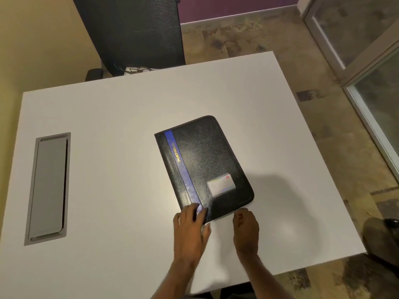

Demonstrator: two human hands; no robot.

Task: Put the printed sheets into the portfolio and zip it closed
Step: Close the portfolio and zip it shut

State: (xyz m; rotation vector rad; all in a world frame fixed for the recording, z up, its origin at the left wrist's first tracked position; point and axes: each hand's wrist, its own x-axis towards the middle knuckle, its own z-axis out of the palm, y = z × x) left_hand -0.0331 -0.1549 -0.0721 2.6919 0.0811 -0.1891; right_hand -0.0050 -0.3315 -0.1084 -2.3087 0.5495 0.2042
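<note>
My left hand (191, 221) lies flat with its fingers spread on the near end of the black textured portfolio with the blue stripe (204, 167), pinning its near left corner. My right hand (245, 226) sits just off the near right corner, fingers curled as if pinching something small at the edge; whether it has the zip pull I cannot tell. The two hands are apart, one at each near corner.

The portfolio lies closed and slightly skewed on the white worktop (112, 117), a little right of centre and toward the near edge. I see no printed sheets anywhere, so I judge they are inside, or else missing.

The risks from here: if I pull the zip while my left hand presses too lightly, the case may slide or turn on the smooth worktop. A sheet corner poking into the seam could catch in the zip teeth and tear. Pulling at an angle around the rounded corner could jam the slider.
</note>
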